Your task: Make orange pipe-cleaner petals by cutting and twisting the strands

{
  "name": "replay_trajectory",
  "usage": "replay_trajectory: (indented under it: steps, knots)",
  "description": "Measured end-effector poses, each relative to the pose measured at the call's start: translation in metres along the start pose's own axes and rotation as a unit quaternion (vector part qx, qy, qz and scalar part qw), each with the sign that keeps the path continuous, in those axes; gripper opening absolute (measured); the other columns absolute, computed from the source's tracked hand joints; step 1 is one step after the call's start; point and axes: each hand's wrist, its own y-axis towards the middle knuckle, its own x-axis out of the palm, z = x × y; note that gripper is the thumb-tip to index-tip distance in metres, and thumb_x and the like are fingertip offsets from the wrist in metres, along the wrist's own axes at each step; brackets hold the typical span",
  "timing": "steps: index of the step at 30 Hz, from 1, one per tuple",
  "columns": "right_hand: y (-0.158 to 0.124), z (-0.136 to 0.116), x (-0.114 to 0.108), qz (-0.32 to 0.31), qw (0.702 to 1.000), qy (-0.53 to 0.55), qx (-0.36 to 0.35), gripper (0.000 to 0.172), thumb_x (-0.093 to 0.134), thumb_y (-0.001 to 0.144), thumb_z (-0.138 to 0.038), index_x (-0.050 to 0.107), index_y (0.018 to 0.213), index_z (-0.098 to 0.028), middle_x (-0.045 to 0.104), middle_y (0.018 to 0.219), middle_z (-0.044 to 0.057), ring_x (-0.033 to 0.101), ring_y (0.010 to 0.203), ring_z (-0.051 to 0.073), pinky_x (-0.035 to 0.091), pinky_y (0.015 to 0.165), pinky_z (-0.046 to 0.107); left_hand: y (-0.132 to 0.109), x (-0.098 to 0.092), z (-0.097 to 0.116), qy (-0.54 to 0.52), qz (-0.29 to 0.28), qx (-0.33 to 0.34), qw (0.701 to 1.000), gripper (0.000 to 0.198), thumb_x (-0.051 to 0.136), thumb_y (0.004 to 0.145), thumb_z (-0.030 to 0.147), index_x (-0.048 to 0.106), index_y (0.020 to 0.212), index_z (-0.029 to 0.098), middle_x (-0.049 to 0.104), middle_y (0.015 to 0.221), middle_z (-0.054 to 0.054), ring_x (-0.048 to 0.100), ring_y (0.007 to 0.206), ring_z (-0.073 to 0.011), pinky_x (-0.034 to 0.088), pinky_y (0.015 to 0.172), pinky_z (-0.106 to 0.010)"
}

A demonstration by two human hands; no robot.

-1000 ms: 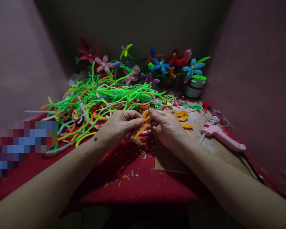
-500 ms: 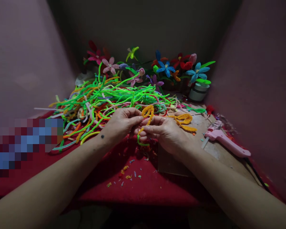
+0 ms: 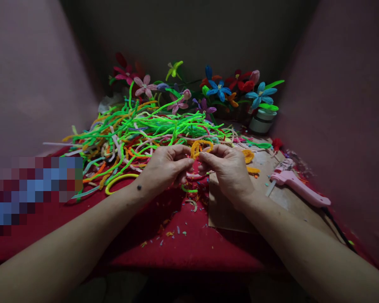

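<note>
An orange pipe cleaner (image 3: 206,143), bent into loops, is held up between my two hands over the red cloth. My left hand (image 3: 169,164) pinches its left side between thumb and fingers. From the right, my right hand (image 3: 229,170) pinches the lower part of the loops. The fingers hide the ends of the pipe cleaner. Just behind my right hand, another looped orange pipe cleaner (image 3: 249,156) lies on a cardboard sheet (image 3: 230,216), partly covered by the hand.
A heap of pipe cleaners (image 3: 164,122), mostly green, spreads behind my hands. Pipe-cleaner flowers (image 3: 219,90) stand at the back beside a small jar (image 3: 262,121). A pink glue gun (image 3: 298,185) rests on the cardboard at right. Scraps (image 3: 169,233) dot the red cloth (image 3: 189,256).
The single upright orange loop has become wider, with a second loop beside it, and its hanging tail no longer shows. My right hand has turned and shifted right.
</note>
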Motion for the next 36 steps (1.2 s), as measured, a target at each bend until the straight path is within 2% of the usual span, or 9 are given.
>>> replay_trajectory:
  steps: [5, 9, 15, 21, 24, 30, 36]
  knots:
    - [0.000, 0.001, -0.001, -0.059, 0.993, 0.035, 0.092, 0.015, 0.071, 0.063, -0.024, 0.061, 0.066, -0.014, 0.062, 0.052, -0.001, 0.057, 0.042, 0.010, 0.049, 0.043, 0.022, 0.001, 0.000, 0.001, -0.031, -0.005, -0.004, 1.000, 0.018, 0.059, 0.077, 0.018, 0.061, 0.093, 0.010, 0.055, 0.044, 0.004, 0.047, 0.034, -0.0071, 0.038, 0.034, -0.015]
    - [0.002, 0.001, -0.001, -0.107, 0.987, 0.103, 0.063, 0.019, 0.070, 0.066, -0.032, 0.064, 0.069, -0.013, 0.065, 0.058, 0.001, 0.059, 0.046, 0.011, 0.052, 0.049, 0.026, 0.004, -0.003, -0.001, -0.100, -0.005, 0.012, 0.995, 0.028, 0.060, 0.076, 0.018, 0.062, 0.103, 0.011, 0.060, 0.050, 0.002, 0.052, 0.036, -0.0098, 0.043, 0.031, -0.019]
    - [0.000, -0.001, 0.001, -0.051, 0.995, 0.072, 0.037, 0.021, 0.072, 0.066, -0.032, 0.063, 0.067, -0.014, 0.065, 0.061, 0.001, 0.058, 0.045, 0.011, 0.053, 0.045, 0.026, 0.006, -0.004, -0.006, -0.146, -0.020, 0.010, 0.989, 0.034, 0.062, 0.076, 0.016, 0.061, 0.108, 0.010, 0.060, 0.052, 0.001, 0.057, 0.038, -0.0117, 0.046, 0.032, -0.019]
    - [-0.002, -0.002, 0.002, 0.003, 0.999, 0.032, 0.000, 0.022, 0.071, 0.067, -0.028, 0.058, 0.056, -0.015, 0.052, 0.044, -0.004, 0.046, 0.037, 0.007, 0.043, 0.039, 0.021, 0.002, -0.002, -0.003, -0.137, -0.027, 0.007, 0.990, 0.032, 0.060, 0.078, 0.017, 0.061, 0.109, 0.013, 0.061, 0.054, 0.002, 0.058, 0.039, -0.0113, 0.047, 0.033, -0.019]
    - [-0.003, 0.001, 0.001, 0.005, 1.000, 0.015, -0.004, 0.026, 0.071, 0.068, -0.030, 0.054, 0.054, -0.016, 0.048, 0.042, -0.005, 0.042, 0.036, 0.006, 0.037, 0.038, 0.020, 0.000, 0.001, 0.000, -0.129, -0.019, 0.005, 0.991, 0.030, 0.060, 0.078, 0.018, 0.062, 0.107, 0.013, 0.062, 0.053, 0.002, 0.058, 0.039, -0.0116, 0.047, 0.034, -0.020]
    - [0.001, 0.001, -0.002, -0.081, 0.996, -0.043, 0.026, 0.039, 0.071, 0.067, -0.041, 0.048, 0.048, -0.016, 0.044, 0.041, -0.006, 0.035, 0.035, 0.004, 0.026, 0.035, 0.019, 0.000, 0.002, 0.001, -0.124, -0.029, -0.001, 0.992, 0.015, 0.062, 0.075, 0.019, 0.063, 0.088, 0.011, 0.062, 0.052, 0.001, 0.058, 0.039, -0.0121, 0.047, 0.034, -0.020]
    - [0.010, -0.001, -0.006, -0.075, 0.994, 0.067, 0.034, 0.033, 0.070, 0.066, -0.048, 0.060, 0.070, -0.017, 0.053, 0.054, -0.005, 0.044, 0.043, 0.006, 0.036, 0.044, 0.020, 0.000, 0.001, 0.005, -0.097, -0.027, -0.025, 0.995, 0.007, 0.061, 0.076, 0.018, 0.057, 0.078, 0.012, 0.063, 0.053, 0.001, 0.058, 0.038, -0.0117, 0.046, 0.035, -0.019]
